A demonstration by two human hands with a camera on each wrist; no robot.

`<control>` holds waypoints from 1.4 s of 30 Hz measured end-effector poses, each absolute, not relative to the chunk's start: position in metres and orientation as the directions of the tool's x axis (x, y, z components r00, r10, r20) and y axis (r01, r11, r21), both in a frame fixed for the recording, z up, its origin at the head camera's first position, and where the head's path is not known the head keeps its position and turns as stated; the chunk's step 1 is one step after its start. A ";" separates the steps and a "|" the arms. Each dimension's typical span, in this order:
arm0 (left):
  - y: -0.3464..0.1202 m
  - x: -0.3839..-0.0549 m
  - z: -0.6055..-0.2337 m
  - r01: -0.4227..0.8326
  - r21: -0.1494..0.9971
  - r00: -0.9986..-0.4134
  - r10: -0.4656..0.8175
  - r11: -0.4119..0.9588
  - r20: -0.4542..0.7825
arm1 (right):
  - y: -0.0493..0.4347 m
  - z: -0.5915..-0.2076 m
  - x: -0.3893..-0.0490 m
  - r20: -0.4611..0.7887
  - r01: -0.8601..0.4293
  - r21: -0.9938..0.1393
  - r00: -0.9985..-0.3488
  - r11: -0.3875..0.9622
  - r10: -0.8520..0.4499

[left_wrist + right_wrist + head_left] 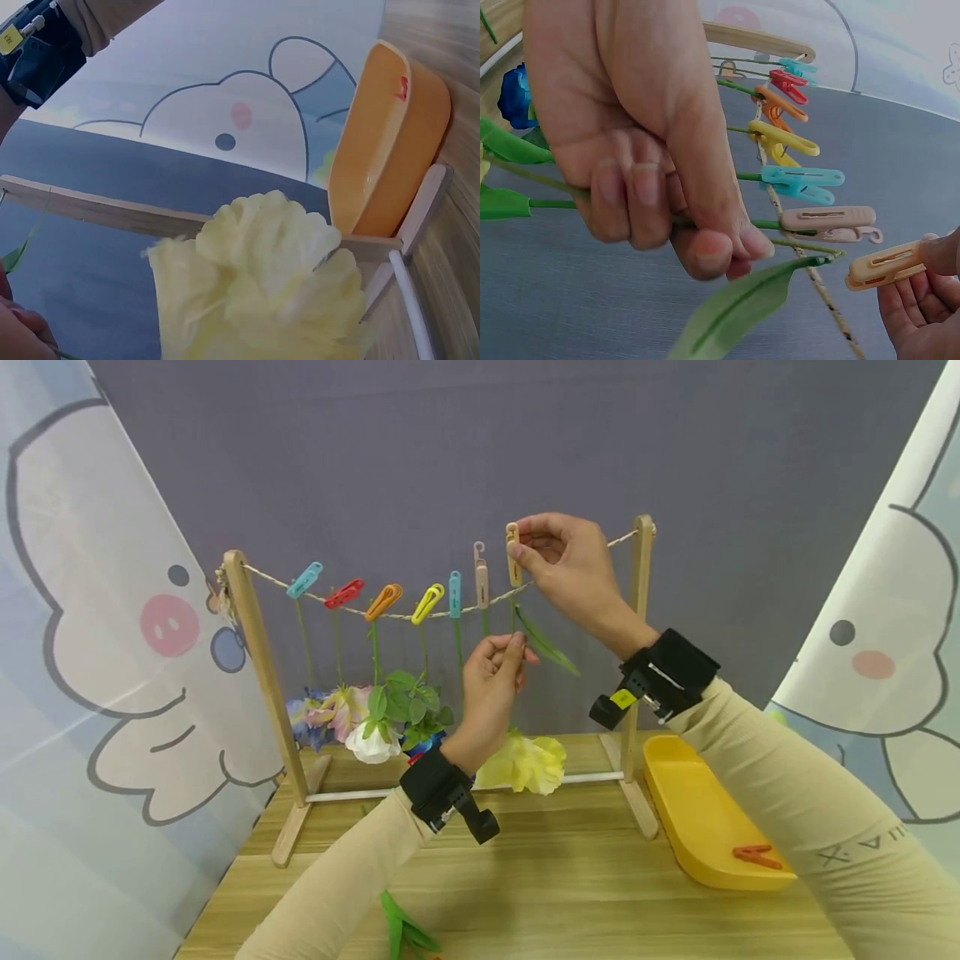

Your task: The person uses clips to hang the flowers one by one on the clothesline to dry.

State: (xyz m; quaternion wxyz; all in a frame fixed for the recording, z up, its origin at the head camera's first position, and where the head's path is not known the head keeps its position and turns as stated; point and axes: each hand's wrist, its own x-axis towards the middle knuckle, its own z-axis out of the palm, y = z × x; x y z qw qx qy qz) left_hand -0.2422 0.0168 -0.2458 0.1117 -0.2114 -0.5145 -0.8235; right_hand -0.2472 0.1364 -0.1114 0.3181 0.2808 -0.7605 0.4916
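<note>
My left hand pinches the thin green stem of a pale yellow flower, which hangs head down below it. A long green leaf sticks out beside the stem's top. Above the rope, my right hand holds a light orange clothespin between thumb and fingers. In the right wrist view the clothespin's tip is close to the stem's end but apart from it. Just left of it, a pinkish-beige clothespin with a hook sits on the rope.
Blue, yellow, orange and red clothespins hold more upside-down flowers, among them a white one. Wooden posts carry the rope. On the table's right stands a yellow tray with a red-orange clothespin. Green leaves lie at the front.
</note>
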 end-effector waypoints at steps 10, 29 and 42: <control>0.026 -0.250 -0.237 0.333 0.782 -0.927 -0.032 -0.527 0.374 | 0.132 -0.111 -0.255 0.707 -0.685 -0.626 -0.700 0.373 -0.098; 0.028 -0.257 -0.236 0.317 0.802 -0.936 -0.029 -0.506 0.352 | 0.128 -0.110 -0.258 0.572 -0.539 -0.679 -0.814 0.498 -0.100; 0.014 -0.249 -0.250 0.453 0.831 -0.882 -0.022 -0.323 0.472 | 0.134 -0.112 -0.255 0.595 -0.571 -0.631 -0.790 0.525 -0.145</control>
